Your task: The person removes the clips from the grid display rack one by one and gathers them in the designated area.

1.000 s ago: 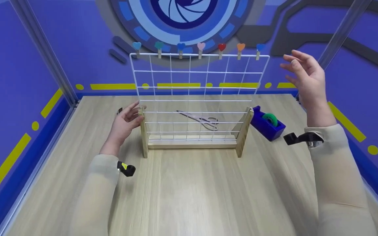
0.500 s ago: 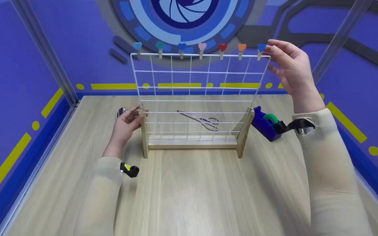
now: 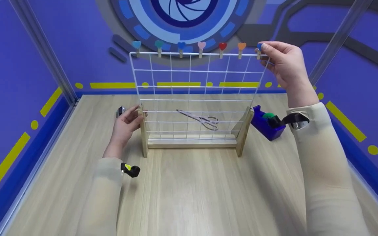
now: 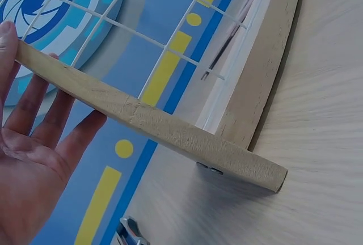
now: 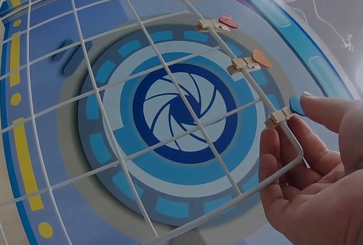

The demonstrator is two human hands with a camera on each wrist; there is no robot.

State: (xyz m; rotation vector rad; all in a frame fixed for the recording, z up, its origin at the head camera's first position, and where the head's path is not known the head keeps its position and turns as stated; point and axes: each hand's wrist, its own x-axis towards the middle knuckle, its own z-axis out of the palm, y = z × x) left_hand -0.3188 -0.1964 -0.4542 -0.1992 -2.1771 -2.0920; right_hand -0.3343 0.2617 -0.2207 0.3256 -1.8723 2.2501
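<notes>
At the upper right of the head view we see the right hand (image 3: 285, 64) pinching the blue heart clip (image 3: 259, 48) on the top rail of the wire grid (image 3: 195, 95). At centre left, the left hand (image 3: 125, 123) rests relaxed, fingers straight, against the wooden stand (image 3: 192, 141). The grid stands upright, its top rail running left to right. It sits mid-frame on the pale wood surface (image 3: 189, 193), with scissors (image 3: 202, 119) and a tape dispenser (image 3: 267, 124) behind, before purple walls.

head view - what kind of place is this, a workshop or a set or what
Likely a staged recording booth rather than a lived-in room: a wooden tabletop boxed in by purple walls printed with a camera-shutter graphic, and a wrist-worn camera on the person's sleeve.
</notes>
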